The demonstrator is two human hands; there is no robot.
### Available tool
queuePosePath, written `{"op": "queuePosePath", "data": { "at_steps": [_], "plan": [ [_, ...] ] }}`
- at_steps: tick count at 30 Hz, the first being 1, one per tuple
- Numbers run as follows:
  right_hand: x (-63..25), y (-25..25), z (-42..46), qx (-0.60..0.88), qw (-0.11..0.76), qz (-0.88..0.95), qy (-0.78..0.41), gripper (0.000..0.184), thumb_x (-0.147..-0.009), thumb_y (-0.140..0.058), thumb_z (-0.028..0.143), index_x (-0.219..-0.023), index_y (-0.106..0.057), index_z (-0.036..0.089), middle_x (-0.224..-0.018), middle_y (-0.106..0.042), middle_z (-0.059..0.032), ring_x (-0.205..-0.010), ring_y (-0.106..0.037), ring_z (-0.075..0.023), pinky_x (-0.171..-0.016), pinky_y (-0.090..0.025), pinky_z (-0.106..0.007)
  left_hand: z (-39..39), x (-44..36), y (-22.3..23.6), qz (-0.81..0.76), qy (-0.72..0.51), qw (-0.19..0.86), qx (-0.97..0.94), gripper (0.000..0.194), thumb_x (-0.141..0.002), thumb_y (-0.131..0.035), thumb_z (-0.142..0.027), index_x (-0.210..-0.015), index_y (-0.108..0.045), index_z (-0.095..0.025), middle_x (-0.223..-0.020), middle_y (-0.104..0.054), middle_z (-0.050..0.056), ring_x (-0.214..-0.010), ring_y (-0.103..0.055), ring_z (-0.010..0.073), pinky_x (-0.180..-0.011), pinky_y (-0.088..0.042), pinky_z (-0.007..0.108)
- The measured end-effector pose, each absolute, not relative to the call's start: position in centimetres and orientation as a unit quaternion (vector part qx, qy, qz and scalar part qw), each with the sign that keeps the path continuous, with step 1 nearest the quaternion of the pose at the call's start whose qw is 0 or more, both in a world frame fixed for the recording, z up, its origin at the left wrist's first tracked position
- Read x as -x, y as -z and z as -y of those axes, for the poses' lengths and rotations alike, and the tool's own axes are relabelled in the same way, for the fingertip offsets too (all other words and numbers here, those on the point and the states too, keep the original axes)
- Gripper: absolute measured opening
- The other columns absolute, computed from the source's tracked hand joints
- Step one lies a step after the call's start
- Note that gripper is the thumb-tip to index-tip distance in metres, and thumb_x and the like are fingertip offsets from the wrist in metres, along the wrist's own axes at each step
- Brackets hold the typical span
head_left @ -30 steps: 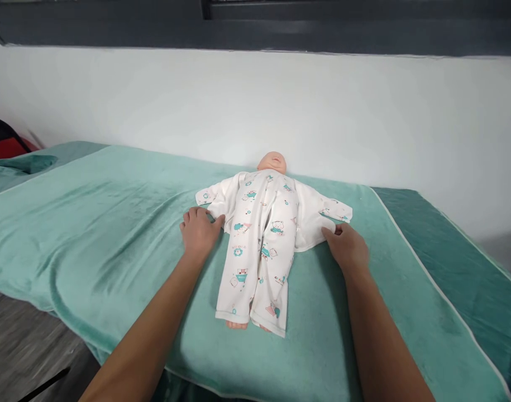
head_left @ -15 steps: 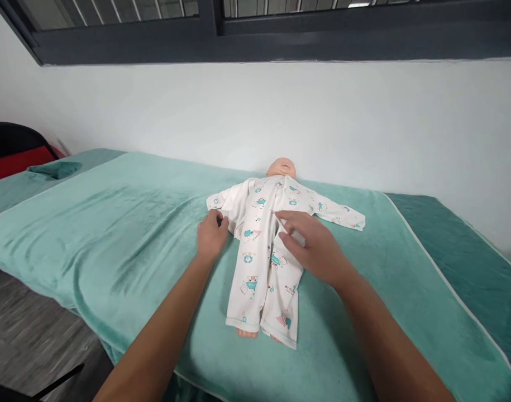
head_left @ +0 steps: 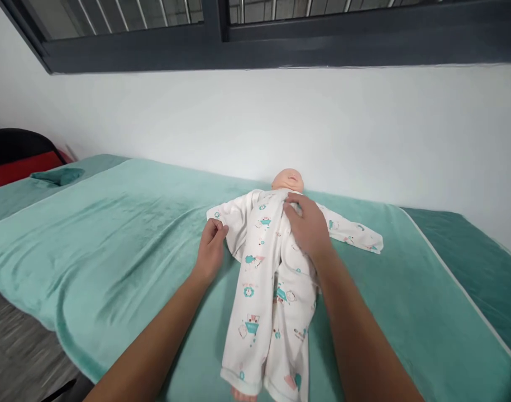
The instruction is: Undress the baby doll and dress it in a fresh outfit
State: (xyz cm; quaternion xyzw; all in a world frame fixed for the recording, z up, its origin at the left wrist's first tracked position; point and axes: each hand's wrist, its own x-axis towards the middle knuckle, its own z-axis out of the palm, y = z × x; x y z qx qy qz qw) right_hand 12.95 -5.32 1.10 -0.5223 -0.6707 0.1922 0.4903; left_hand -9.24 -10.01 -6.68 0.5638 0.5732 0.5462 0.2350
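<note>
A baby doll (head_left: 289, 180) lies on its back on a teal blanket (head_left: 113, 240), head toward the wall, dressed in a white printed sleepsuit (head_left: 272, 285) with both sleeves spread out. My left hand (head_left: 212, 245) pinches the edge of the suit's left side flap near the sleeve. My right hand (head_left: 307, 226) rests on the doll's chest with fingers bent, pressing the suit's front just below the neck. The doll's feet show at the bottom of the legs.
The blanket covers a bed against a white wall (head_left: 255, 123) under a dark-framed window (head_left: 221, 28). A darker teal cover (head_left: 468, 251) shows on the right. A black and red object (head_left: 16, 159) sits at far left. Grey floor (head_left: 12, 346) lies below left.
My right hand left the right sleeve edge, crossed over the suit and now lies on the chest near the neck. My left hand closed on the left flap edge. The view moved closer.
</note>
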Motion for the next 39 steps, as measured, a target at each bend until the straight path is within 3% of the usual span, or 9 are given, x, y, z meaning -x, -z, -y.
{"op": "queuePosePath", "data": {
  "at_steps": [5,8,12,14,19,23,27,33,39],
  "plan": [
    [-13.0,0.5,5.5,0.503,0.472,0.701,-0.182,0.029,-0.092,-0.052,0.034,-0.116,-0.065,0.024,-0.133,-0.066,-0.0065,-0.129,-0.056,-0.0270,-0.112,-0.039,-0.048,9.7,7.4,5.7,-0.570,-0.610,0.300,-0.462,0.023,-0.087,-0.061,-0.040,-0.088,-0.044,-0.024,-0.076,-0.045,-0.004,-0.069,-0.046,0.0120,-0.066,-0.043,0.024],
    [-12.8,0.3,5.7,0.503,0.431,0.733,-0.154,0.038,-0.094,-0.051,0.034,-0.129,-0.062,0.024,-0.144,-0.059,-0.0069,-0.140,-0.048,-0.0274,-0.117,-0.035,-0.050,9.2,7.4,5.6,-0.572,-0.618,0.393,-0.370,0.036,-0.079,-0.074,-0.042,-0.097,-0.051,-0.022,-0.082,-0.056,-0.002,-0.073,-0.055,0.0126,-0.068,-0.047,0.026],
    [-12.5,0.3,5.8,0.494,0.379,0.774,-0.118,0.040,-0.098,-0.048,0.037,-0.132,-0.064,0.023,-0.151,-0.054,-0.0052,-0.149,-0.035,-0.0271,-0.122,-0.028,-0.052,8.3,7.9,5.0,-0.486,-0.567,0.588,-0.312,0.036,-0.073,-0.080,-0.038,-0.095,-0.064,-0.014,-0.091,-0.067,0.008,-0.079,-0.063,0.0183,-0.073,-0.051,0.032],
    [-12.6,0.4,5.8,0.492,0.378,0.774,-0.121,0.038,-0.098,-0.048,0.037,-0.130,-0.066,0.025,-0.149,-0.056,-0.0033,-0.149,-0.035,-0.0267,-0.121,-0.029,-0.053,8.2,7.6,4.1,-0.461,-0.566,0.605,-0.319,0.032,-0.075,-0.079,-0.039,-0.090,-0.067,-0.014,-0.089,-0.068,0.008,-0.079,-0.063,0.0193,-0.073,-0.052,0.032],
    [-13.0,0.5,5.6,0.491,0.398,0.760,-0.152,0.036,-0.098,-0.050,0.040,-0.127,-0.067,0.029,-0.147,-0.057,-0.0010,-0.148,-0.038,-0.0265,-0.121,-0.029,-0.055,9.3,5.6,0.4,-0.452,-0.645,0.403,-0.467,0.024,-0.089,-0.065,-0.044,-0.087,-0.065,-0.020,-0.082,-0.064,0.001,-0.074,-0.056,0.0152,-0.067,-0.046,0.028],
    [-13.4,0.4,5.3,0.469,0.437,0.746,-0.179,0.034,-0.100,-0.045,0.039,-0.125,-0.068,0.030,-0.140,-0.063,0.0003,-0.142,-0.046,-0.0241,-0.120,-0.033,-0.050,10.6,3.8,-0.4,-0.432,-0.480,0.187,-0.740,0.030,-0.098,-0.051,-0.038,-0.079,-0.066,-0.020,-0.074,-0.061,0.001,-0.071,-0.055,0.0156,-0.067,-0.045,0.030],
    [-13.4,0.3,5.3,0.459,0.460,0.731,-0.209,0.037,-0.103,-0.041,0.042,-0.122,-0.068,0.028,-0.136,-0.066,-0.0015,-0.140,-0.048,-0.0236,-0.117,-0.037,-0.046,11.1,3.2,1.5,-0.357,-0.371,0.020,-0.857,0.023,-0.101,-0.048,-0.029,-0.101,-0.070,-0.021,-0.084,-0.068,0.004,-0.078,-0.061,0.0167,-0.073,-0.046,0.032],
    [-12.3,-0.3,5.4,0.508,0.446,0.714,-0.181,0.032,-0.087,-0.065,0.039,-0.116,-0.066,0.026,-0.126,-0.070,-0.0058,-0.124,-0.059,-0.0303,-0.107,-0.043,-0.049,11.5,3.3,2.6,-0.342,-0.366,-0.014,-0.865,0.022,-0.101,-0.047,-0.024,-0.100,-0.068,-0.020,-0.083,-0.069,0.003,-0.071,-0.062,0.0145,-0.068,-0.047,0.031],
    [-10.1,-1.4,3.9,0.596,0.322,0.733,-0.066,0.024,-0.086,-0.062,0.032,-0.106,-0.063,0.020,-0.117,-0.067,-0.0155,-0.113,-0.055,-0.0395,-0.091,-0.046,-0.056,11.7,2.6,2.8,-0.326,-0.367,-0.008,-0.871,0.024,-0.099,-0.043,-0.015,-0.096,-0.067,-0.019,-0.086,-0.070,0.003,-0.071,-0.062,0.0135,-0.062,-0.046,0.028]
  ]
}}
